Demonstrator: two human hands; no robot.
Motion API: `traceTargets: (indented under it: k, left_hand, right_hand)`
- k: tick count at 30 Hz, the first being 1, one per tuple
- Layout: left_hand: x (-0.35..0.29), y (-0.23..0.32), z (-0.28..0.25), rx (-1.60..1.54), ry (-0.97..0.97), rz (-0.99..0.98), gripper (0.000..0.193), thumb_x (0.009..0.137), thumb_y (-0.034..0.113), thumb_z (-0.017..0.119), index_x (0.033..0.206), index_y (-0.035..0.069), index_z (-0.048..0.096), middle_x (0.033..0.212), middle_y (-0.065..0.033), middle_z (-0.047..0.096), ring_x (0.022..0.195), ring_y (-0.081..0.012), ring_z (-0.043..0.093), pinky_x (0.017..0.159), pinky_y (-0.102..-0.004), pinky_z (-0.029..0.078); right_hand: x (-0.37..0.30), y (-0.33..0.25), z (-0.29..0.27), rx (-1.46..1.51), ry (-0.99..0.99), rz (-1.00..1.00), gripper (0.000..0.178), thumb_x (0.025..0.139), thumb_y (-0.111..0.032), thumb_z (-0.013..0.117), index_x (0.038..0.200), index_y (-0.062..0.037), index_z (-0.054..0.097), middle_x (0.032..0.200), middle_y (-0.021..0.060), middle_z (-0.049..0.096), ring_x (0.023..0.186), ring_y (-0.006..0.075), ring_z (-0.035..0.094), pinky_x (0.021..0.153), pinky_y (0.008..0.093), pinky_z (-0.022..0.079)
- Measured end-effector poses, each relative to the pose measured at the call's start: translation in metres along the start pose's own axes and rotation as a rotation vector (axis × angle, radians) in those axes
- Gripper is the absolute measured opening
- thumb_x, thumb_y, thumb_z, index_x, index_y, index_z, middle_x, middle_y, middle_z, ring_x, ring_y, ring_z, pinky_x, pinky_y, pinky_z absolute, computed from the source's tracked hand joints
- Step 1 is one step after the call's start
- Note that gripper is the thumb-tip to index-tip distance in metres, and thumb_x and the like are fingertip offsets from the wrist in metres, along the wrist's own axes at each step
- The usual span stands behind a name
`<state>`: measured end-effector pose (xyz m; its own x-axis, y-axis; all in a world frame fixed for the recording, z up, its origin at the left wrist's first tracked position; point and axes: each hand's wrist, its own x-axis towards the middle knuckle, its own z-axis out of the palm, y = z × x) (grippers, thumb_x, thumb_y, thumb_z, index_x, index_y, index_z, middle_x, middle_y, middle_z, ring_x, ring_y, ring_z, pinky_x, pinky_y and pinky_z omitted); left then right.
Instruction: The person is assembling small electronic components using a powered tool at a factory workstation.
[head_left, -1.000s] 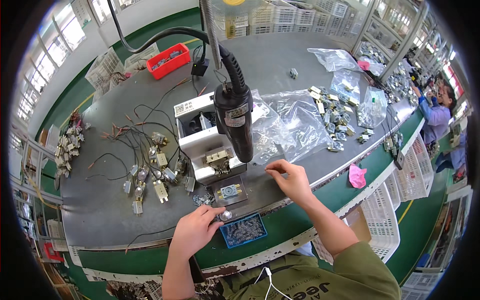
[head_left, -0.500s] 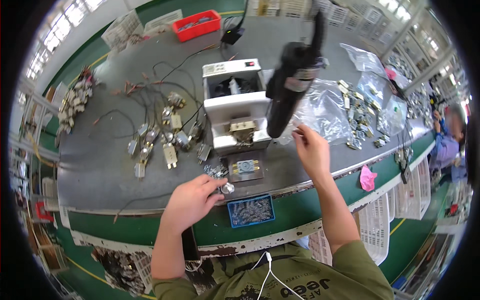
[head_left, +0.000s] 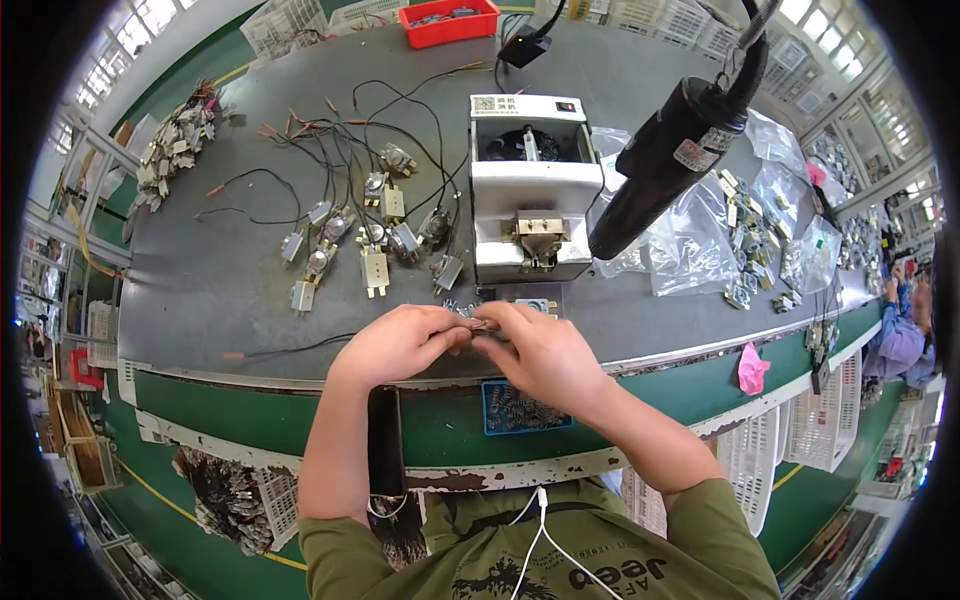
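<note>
My left hand (head_left: 398,345) and my right hand (head_left: 548,358) meet over the front of the bench, fingertips pinched together on a small metal part (head_left: 483,325). The fingers cover most of it. Just behind them lie loose small screws (head_left: 456,308) and a grey rectangular part with brass prongs (head_left: 538,304), partly hidden by my right hand. Below the right hand sits a blue tray (head_left: 487,410) holding many small metal pieces. A white box-shaped screw feeder (head_left: 535,187) stands beyond the hands. To its right hangs a black power screwdriver (head_left: 655,165), tip down.
Several wired metal-and-cream plug assemblies (head_left: 375,270) lie left of the feeder. Clear plastic bags (head_left: 690,250) and piled parts (head_left: 745,225) spread on the right. A red bin (head_left: 450,32) stands at the back. Pink scrap (head_left: 752,370) lies near the right front edge. Another person (head_left: 900,325) sits far right.
My right hand has come from beside the screwdriver to meet my left hand. The left hand has lifted from the bench with a small metal part. The view has shifted.
</note>
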<state>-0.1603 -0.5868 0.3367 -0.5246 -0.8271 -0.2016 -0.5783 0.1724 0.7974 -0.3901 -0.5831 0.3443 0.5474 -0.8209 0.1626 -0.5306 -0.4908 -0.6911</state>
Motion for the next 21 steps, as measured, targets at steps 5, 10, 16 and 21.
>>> traceTargets:
  k: [5, 10, 16, 21]
  left_hand:
    - [0.000, -0.002, 0.001, -0.057, 0.047, -0.080, 0.032, 0.099, 0.019, 0.057, 0.129, 0.007, 0.062, 0.089, -0.0124, 0.072, 0.084, -0.0273, 0.070, 0.081, -0.0360, 0.053]
    - [-0.007, -0.001, -0.003, -0.052, 0.080, -0.153, 0.038, 0.100, 0.019, 0.056, 0.137, 0.009, 0.054, 0.089, -0.0101, 0.073, 0.087, -0.0248, 0.071, 0.083, -0.0336, 0.053]
    - [-0.008, -0.008, 0.001, 0.006, 0.129, -0.098, 0.026, 0.099, 0.017, 0.057, 0.120, 0.005, 0.067, 0.089, -0.0092, 0.073, 0.085, -0.0252, 0.071, 0.080, -0.0344, 0.053]
    - [-0.016, 0.014, 0.018, 0.255, 0.471, 0.225, 0.018, 0.088, 0.014, 0.071, 0.103, 0.005, 0.073, 0.083, -0.0096, 0.070, 0.078, -0.0267, 0.067, 0.072, -0.0361, 0.052]
  right_hand:
    - [0.019, 0.015, 0.013, -0.004, 0.009, 0.003, 0.014, 0.091, -0.010, 0.067, 0.104, -0.0056, 0.064, 0.089, 0.0123, 0.071, 0.080, 0.0308, 0.070, 0.069, 0.0390, 0.056]
    - [0.023, 0.013, 0.014, 0.006, 0.067, 0.010, 0.014, 0.092, -0.012, 0.068, 0.105, -0.0062, 0.065, 0.089, 0.0122, 0.071, 0.080, 0.0305, 0.070, 0.068, 0.0389, 0.056]
    - [0.021, 0.012, 0.011, -0.012, 0.120, -0.042, 0.019, 0.093, -0.014, 0.069, 0.110, -0.0063, 0.069, 0.090, 0.0122, 0.072, 0.079, 0.0252, 0.071, 0.068, 0.0339, 0.056]
    - [0.003, 0.006, -0.018, 0.363, -0.104, 0.315, 0.027, 0.095, -0.011, 0.070, 0.120, -0.0025, 0.068, 0.094, 0.0081, 0.073, 0.083, 0.0139, 0.071, 0.073, 0.0285, 0.056]
